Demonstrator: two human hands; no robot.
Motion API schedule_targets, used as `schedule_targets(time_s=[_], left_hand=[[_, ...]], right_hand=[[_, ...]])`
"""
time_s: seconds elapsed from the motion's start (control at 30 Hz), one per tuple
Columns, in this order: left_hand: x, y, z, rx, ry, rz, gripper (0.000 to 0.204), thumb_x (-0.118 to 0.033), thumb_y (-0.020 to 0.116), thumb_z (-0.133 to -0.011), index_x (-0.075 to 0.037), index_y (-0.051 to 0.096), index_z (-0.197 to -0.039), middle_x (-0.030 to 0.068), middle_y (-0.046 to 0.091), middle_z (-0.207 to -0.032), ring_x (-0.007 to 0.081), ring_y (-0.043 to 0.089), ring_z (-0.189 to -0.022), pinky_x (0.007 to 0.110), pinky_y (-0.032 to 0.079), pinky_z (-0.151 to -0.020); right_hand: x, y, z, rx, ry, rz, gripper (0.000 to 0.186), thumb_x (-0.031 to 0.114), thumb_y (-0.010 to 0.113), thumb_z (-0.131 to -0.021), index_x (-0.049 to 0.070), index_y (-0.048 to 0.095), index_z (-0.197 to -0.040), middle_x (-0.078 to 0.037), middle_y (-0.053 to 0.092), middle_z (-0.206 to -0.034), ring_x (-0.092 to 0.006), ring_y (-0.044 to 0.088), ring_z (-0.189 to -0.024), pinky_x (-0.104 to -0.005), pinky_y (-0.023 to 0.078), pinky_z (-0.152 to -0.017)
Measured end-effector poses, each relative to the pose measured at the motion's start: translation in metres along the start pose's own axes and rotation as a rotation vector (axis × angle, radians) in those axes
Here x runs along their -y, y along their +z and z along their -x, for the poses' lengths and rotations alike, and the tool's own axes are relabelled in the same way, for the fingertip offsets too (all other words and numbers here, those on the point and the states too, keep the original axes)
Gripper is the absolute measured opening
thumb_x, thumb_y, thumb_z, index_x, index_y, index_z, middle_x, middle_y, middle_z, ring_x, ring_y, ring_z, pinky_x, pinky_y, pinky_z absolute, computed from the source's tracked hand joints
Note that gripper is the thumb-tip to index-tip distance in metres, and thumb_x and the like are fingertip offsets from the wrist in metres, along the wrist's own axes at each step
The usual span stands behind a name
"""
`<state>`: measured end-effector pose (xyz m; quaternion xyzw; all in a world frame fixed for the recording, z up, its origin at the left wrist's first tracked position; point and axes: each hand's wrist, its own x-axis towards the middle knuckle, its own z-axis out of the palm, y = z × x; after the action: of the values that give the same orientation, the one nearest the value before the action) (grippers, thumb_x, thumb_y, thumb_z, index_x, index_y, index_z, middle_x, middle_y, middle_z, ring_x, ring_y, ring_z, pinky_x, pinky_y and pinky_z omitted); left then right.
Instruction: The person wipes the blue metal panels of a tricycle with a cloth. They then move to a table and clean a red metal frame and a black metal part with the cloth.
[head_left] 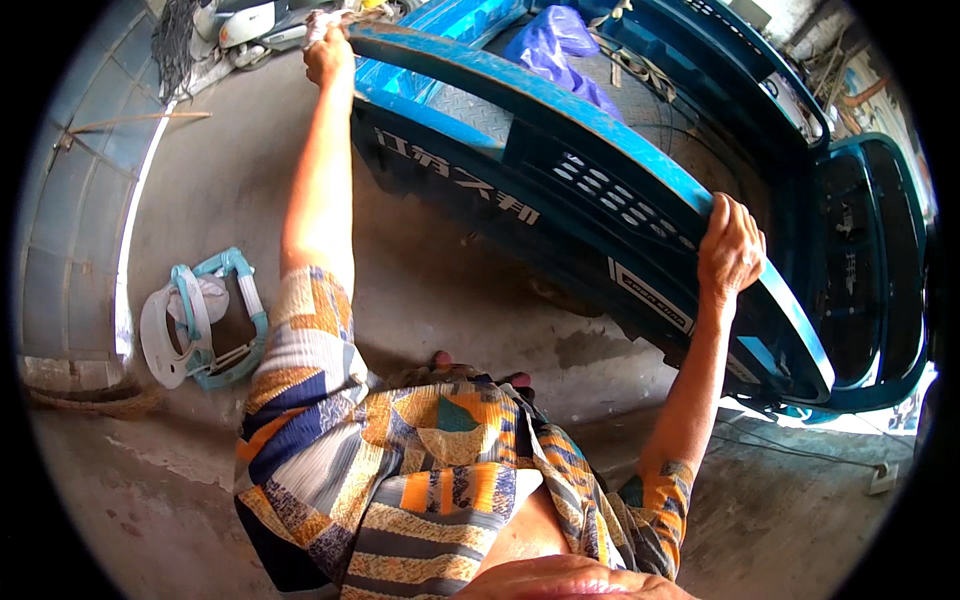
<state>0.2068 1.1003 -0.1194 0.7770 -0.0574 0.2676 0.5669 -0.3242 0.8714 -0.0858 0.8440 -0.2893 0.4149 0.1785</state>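
Note:
My left hand (pixel 329 55) is closed at the upper left end of a long blue metal side panel (pixel 570 110) of a cargo vehicle bed; something pale beside its fingertips is too small to make out. Further right, my right hand (pixel 732 245) grips the top rail of that panel with fingers curled over it. The panel slants down toward the right, with rows of oblong holes and white markings on its dark face. Behind it, a crumpled purple sheet (pixel 550 45) lies on the bed's ribbed metal floor.
A metal door (pixel 75 220) stands at the left. On the concrete floor lies a light-blue and white plastic frame (pixel 230 270). Another dark-blue panel (pixel 870 190) stands upright at the right, with a cable and a white socket block (pixel 882 478) on the floor below. Assorted clutter fills the back.

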Motion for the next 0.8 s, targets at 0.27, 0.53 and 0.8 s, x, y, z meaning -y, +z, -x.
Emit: schedule_targets(time_s=[0.27,0.53,0.8], left_hand=[[0.081,0.034,0.088,-0.123,-0.344,0.288,0.033,-0.026,0.055,-0.090,0.005,0.066,-0.096,0.0206,0.068,-0.097,0.0348,0.062,-0.095,0.043,0.046,-0.084],[-0.010,0.002,0.307,0.398,0.240,0.500,0.046,-0.007,0.057,-0.087,0.000,0.042,-0.130,0.0173,0.048,-0.127,0.0308,0.046,-0.120,0.043,0.033,-0.104],[0.020,-0.030,0.236,0.504,0.743,-0.034,0.053,-0.015,0.057,-0.084,-0.010,0.044,-0.136,0.0166,0.047,-0.135,0.0319,0.040,-0.129,0.054,0.021,-0.109]], right_hand=[[-0.001,0.006,0.003,0.069,-0.019,0.108,0.030,0.023,0.041,-0.096,0.011,0.068,-0.093,-0.007,0.069,-0.091,-0.0250,0.066,-0.087,-0.0364,0.048,-0.080],[-0.007,0.012,0.006,0.071,-0.082,0.191,0.030,0.022,0.037,-0.096,0.012,0.066,-0.097,-0.007,0.068,-0.094,-0.0254,0.065,-0.088,-0.0363,0.048,-0.079],[-0.017,0.010,0.009,0.074,-0.137,0.296,0.020,0.016,0.046,-0.092,0.013,0.063,-0.101,-0.004,0.068,-0.095,-0.0207,0.066,-0.090,-0.0327,0.050,-0.078]])
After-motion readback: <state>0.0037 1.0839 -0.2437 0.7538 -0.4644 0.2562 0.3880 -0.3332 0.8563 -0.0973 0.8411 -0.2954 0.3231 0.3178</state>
